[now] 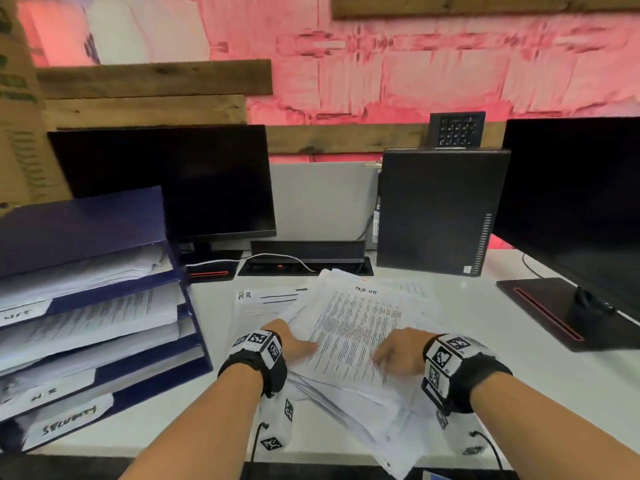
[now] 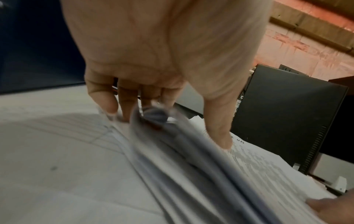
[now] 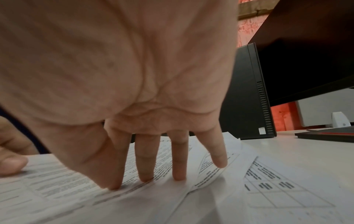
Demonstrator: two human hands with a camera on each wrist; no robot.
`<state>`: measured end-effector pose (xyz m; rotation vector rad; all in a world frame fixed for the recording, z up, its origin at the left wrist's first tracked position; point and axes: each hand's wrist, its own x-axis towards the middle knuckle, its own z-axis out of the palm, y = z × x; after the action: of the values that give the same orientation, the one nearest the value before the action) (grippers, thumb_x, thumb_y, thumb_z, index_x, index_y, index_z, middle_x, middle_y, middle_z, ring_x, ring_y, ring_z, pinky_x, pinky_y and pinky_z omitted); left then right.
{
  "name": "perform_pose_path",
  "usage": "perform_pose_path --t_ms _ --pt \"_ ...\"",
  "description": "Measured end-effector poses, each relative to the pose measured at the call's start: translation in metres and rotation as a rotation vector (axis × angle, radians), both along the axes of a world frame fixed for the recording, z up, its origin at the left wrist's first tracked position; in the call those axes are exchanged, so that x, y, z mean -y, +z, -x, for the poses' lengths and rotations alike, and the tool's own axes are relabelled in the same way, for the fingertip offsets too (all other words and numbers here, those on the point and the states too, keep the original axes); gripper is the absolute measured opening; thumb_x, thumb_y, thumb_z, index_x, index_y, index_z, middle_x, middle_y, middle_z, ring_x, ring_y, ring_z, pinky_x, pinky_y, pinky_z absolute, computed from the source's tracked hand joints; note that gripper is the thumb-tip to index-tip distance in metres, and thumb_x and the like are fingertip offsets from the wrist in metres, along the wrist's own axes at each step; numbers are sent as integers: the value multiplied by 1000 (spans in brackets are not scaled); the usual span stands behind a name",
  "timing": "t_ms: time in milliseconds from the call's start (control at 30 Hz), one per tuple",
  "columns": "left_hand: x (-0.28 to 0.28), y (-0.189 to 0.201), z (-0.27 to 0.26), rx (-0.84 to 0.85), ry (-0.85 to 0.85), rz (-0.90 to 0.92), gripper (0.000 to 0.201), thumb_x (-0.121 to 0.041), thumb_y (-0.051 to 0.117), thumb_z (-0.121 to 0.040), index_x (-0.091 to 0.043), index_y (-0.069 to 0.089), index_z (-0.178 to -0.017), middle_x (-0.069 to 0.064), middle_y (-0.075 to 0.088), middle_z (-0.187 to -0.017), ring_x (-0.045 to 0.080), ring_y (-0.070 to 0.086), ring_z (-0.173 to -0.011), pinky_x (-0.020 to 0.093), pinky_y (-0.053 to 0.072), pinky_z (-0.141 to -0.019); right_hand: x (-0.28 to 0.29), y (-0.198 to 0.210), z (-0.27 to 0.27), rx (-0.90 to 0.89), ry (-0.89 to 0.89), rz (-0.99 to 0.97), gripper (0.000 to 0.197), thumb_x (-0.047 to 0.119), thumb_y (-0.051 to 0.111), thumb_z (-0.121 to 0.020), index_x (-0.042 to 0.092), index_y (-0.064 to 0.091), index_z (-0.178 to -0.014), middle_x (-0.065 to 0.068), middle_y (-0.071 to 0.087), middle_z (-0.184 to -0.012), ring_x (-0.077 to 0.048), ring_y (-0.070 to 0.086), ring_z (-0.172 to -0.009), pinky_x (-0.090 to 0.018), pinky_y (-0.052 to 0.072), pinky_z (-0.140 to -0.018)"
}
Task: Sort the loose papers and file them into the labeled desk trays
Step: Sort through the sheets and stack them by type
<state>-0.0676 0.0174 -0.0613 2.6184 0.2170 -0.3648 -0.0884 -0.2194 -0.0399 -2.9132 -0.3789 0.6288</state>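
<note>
Dim, pink-tinged light; smeared wall [image 1: 450,64], motion-blurred papers [image 2: 182,166], edges bowed by wide lens

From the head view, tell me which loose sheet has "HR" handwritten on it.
The sheet poking out at the pile's far left, beside the trays. The top sheet, under both hands, is dense print instead.

The papers [image 2: 172,159] under the left hand [image 2: 162,53] smear into blur in the left wrist view, so its grip on them cannot be read. Tray [image 1: 104,306] labels are too blurred to read surely. The near paper edge runs past the desk [image 1: 519,375] front.
</note>
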Motion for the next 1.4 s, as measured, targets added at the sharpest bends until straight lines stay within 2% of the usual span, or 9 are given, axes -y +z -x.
perform_pose_path --t_ms 167,300,600,767,833,967,1067,1200,1400 --pt "2 -3 -8 51 5 101 65 -35 78 -73 -17 51 -130 0 58 -108 21 56 -97 26 48 -86 4 -6 -9 58 -13 -26 36 16 48 -93 26 64 -123 8 55 -135 -14 48 -126 -22 33 -105" --pt "-1 1 -7 116 75 124 58 -25 70 -84 -7 49 -134 10 52 -135 26 54 -118 29 43 -95 13 -12 -16 112 -121 -132 35 14 47 -91 21 66 -120 5 59 -130 -15 53 -121 -24 38 -102" --pt "-27 9 0 455 247 548 22 -6 66 -85 -4 65 -107 9 66 -96 27 63 -90 31 51 -82 30 -12 -18 178 -473 -347 50 38 51 -93 6 48 -131 -9 51 -133 -24 51 -119 -27 40 -93" --pt "-37 19 12 519 243 707 22 -14 65 -88 -10 65 -109 10 69 -105 26 65 -96 37 53 -86 17 5 -11 96 -472 -742 32 42 59 -89 14 53 -103 0 62 -91 -22 62 -88 -36 53 -86" --pt "-42 23 18 529 238 808 16 -14 64 -89 -16 65 -105 7 70 -105 23 66 -95 37 54 -86 11 10 -8 60 -483 -961 25 37 64 -87 17 51 -94 -3 67 -96 -27 66 -93 -45 52 -92" --pt "-53 34 33 493 258 949 16 -16 62 -91 -22 66 -105 3 71 -105 24 67 -99 48 52 -91 -6 24 -5 96 -474 -1283 32 18 68 -85 17 59 -116 -4 69 -112 -24 67 -101 -50 53 -88" --pt "-60 41 43 481 264 972 17 -12 66 -88 -15 69 -104 7 73 -101 27 69 -95 49 53 -88 -17 34 -2 191 -458 -1290 29 5 62 -87 13 60 -115 -6 68 -114 -26 66 -102 -51 53 -88" --pt "-68 52 61 588 240 814 19 -5 71 -82 -18 67 -96 -4 70 -85 10 67 -77 18 52 -59 -29 39 7 217 -404 -1195 31 4 62 -87 11 61 -118 -6 68 -114 -26 65 -103 -50 52 -91" --pt "-92 59 81 757 378 721 20 -9 79 -74 -15 69 -89 -2 72 -82 14 67 -76 20 47 -60 -50 32 24 171 -327 -1098 22 6 61 -87 21 63 -102 -3 69 -109 -25 66 -100 -47 54 -87"
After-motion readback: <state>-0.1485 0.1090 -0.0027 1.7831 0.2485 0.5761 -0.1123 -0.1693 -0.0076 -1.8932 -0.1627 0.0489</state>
